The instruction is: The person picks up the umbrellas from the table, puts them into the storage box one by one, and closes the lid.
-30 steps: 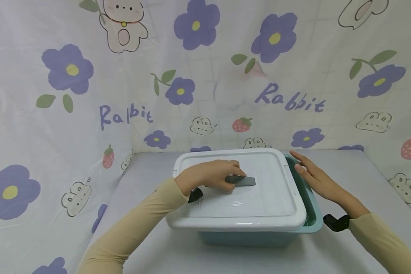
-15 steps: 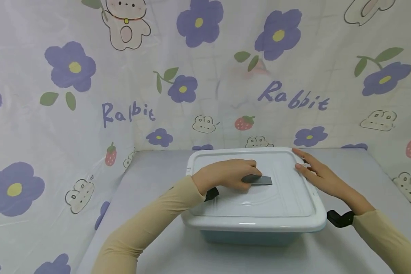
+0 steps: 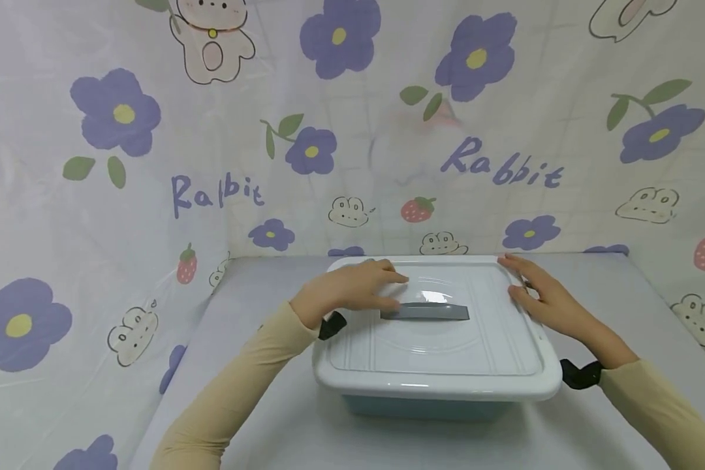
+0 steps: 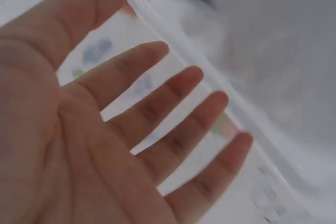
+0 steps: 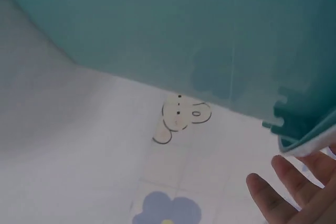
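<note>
A white lid point(image 3: 440, 356) with a grey handle point(image 3: 431, 313) covers a teal plastic storage box point(image 3: 429, 408) in the head view. My left hand point(image 3: 352, 287) is over the lid's left part, by the handle's left end. Its fingers are spread and hold nothing, as the left wrist view of the hand point(image 4: 126, 114) confirms. At the lid's back right edge, my right hand point(image 3: 549, 303) rests with extended fingers. The right wrist view shows those fingers point(image 5: 296, 182) beside the rim, near a notched teal piece point(image 5: 289, 119) on the box side. What the box contains is hidden.
A pale grey table point(image 3: 264, 424) lies under the box. Behind and at both sides hang white sheets point(image 3: 364, 117) printed with purple flowers, rabbits and strawberries. Dark camera mounts sit on both wrists.
The lid has shifted right, covering the box's right side that showed a second ago. My left hand has let go of the handle and moved left. The right hand has stayed at the edge.
</note>
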Motion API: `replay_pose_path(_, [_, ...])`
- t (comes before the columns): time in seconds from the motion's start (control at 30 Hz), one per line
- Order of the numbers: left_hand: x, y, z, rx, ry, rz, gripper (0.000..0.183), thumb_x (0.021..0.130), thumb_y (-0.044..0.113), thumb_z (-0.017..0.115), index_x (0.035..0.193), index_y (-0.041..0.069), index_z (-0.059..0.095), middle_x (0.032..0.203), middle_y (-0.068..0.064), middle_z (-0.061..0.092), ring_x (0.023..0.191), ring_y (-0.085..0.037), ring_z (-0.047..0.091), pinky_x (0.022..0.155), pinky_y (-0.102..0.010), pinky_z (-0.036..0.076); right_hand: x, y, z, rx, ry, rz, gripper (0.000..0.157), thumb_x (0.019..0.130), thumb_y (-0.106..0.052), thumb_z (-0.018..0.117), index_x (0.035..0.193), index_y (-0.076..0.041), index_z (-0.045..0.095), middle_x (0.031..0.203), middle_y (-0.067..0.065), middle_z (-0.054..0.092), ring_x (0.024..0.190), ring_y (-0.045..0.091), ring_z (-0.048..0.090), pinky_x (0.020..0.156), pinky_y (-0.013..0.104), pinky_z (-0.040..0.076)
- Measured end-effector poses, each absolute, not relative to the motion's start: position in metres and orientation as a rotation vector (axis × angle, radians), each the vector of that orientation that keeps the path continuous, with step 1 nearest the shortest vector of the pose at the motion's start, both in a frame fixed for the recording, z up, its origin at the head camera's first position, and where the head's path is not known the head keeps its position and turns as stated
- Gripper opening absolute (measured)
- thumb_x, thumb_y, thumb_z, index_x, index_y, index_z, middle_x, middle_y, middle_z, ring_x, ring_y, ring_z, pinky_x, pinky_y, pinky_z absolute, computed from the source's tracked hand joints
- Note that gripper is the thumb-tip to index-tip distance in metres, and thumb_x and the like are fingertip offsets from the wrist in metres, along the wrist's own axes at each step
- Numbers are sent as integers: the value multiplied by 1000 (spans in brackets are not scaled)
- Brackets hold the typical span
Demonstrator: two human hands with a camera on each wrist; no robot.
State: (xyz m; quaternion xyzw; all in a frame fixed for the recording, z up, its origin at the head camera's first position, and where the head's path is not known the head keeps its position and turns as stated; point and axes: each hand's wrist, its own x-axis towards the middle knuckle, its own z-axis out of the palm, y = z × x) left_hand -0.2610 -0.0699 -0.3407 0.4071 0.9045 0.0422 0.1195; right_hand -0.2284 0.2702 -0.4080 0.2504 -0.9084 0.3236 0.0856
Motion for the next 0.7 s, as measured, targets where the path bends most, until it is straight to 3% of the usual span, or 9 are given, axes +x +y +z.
replay_pose_path(0.13, [-273, -105, -355, 997, 2721, 239, 66, 88, 50, 55, 144, 20, 36, 148, -5, 33, 137, -22, 30, 111, -38, 25, -234, 264, -408, 757, -2681, 972, 49, 92, -9, 51, 139, -3, 39, 145, 25, 29, 128, 51, 29, 90, 69, 31])
replay_pose_path(0.3, [-277, -135, -390, 971, 2802, 384, 76, 87, 62, 44, 148, 23, 22, 156, 3, 14, 144, -19, 4, 114, -41, 15, -237, 259, -412, 742, -2737, 1095, 52, 97, -18, 45, 144, -4, 29, 151, 23, 16, 134, 50, 17, 93, 73, 21])
replay_pose_path(0.4, [-274, -144, -410, 949, 2872, 524, 76, 88, 66, 37, 149, 24, 18, 157, 2, 6, 143, -21, -8, 113, -48, 13, -240, 256, -414, 743, -2755, 1139, 54, 98, -19, 44, 147, -6, 24, 152, 21, 11, 136, 49, 13, 95, 74, 18])
replay_pose_path(0.53, [-268, -145, -423, 864, 2933, 794, 75, 89, 63, 38, 149, 21, 20, 157, -2, 6, 143, -23, -9, 110, -56, 12, -240, 255, -413, 724, -2761, 1127, 56, 97, -20, 45, 147, -8, 23, 153, 20, 11, 136, 48, 12, 96, 73, 17])
replay_pose_path(0.7, [-268, -137, -429, 807, 2934, 968, 75, 89, 60, 42, 148, 20, 22, 156, -1, 9, 143, -18, -2, 111, -52, 14, -236, 260, -417, 714, -2718, 1179, 55, 96, -15, 46, 146, -6, 25, 152, 21, 11, 136, 49, 11, 96, 73, 16])
